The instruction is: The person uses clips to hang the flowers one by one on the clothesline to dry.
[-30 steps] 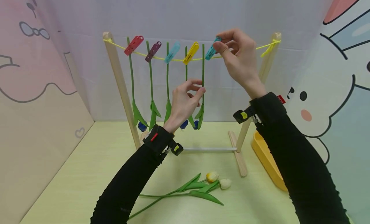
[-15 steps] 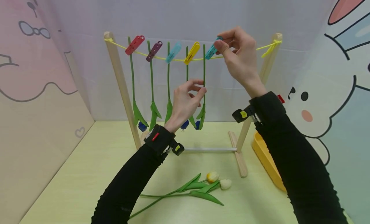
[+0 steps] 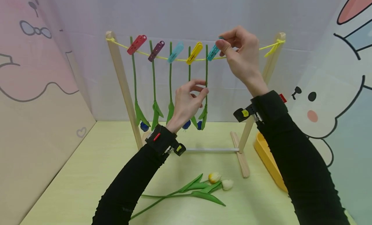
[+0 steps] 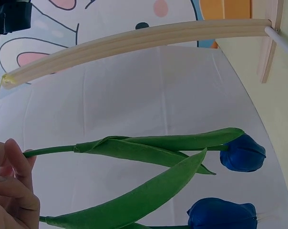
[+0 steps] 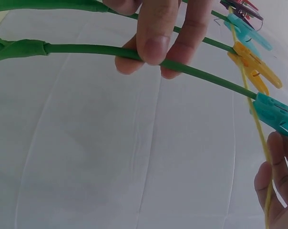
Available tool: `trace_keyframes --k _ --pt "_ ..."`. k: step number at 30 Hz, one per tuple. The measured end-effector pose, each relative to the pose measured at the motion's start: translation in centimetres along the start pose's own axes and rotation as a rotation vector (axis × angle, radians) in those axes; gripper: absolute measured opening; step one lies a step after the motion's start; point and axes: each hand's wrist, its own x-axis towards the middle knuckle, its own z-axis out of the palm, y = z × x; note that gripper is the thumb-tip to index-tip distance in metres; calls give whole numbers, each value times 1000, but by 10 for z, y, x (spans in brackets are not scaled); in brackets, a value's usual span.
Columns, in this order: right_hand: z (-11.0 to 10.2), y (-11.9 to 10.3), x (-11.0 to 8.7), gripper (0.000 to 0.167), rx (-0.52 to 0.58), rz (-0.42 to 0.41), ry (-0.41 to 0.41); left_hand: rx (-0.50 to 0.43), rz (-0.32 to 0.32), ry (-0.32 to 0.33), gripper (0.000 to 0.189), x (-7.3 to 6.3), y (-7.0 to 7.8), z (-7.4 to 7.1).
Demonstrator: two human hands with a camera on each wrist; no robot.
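My left hand pinches the green stem of a blue tulip that hangs head down. My right hand holds a teal clothespin by its upper end at the yellow line. In the right wrist view, the tip of this clothespin meets the stem where it crosses the line. Whether its tip grips the stem cannot be told. To the left, several upside-down tulips hang from red, purple, light blue and yellow clothespins.
A wooden frame carries the line between two posts, with a pale bar low across it. Two tulips, one yellow-white and one white, lie crossed on the table. A yellow container stands at the right.
The head view has shifted slightly. The gap between the stem and the teal clothespin has narrowed a little. Both hands keep their holds.
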Motion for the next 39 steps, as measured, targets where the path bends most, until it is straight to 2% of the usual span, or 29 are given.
trace_keyframes --k 16,27,34,39 --pt "0 -1 1 20 7 -1 12 6 -10 -5 29 1 2 -1" --pt "-1 0 1 10 17 3 20 26 -8 -3 28 2 4 -2" --pt "0 -1 1 17 10 -3 19 35 -11 -7 28 2 5 -3" --pt "1 0 2 15 20 -12 19 44 -11 -3 28 2 5 -3"
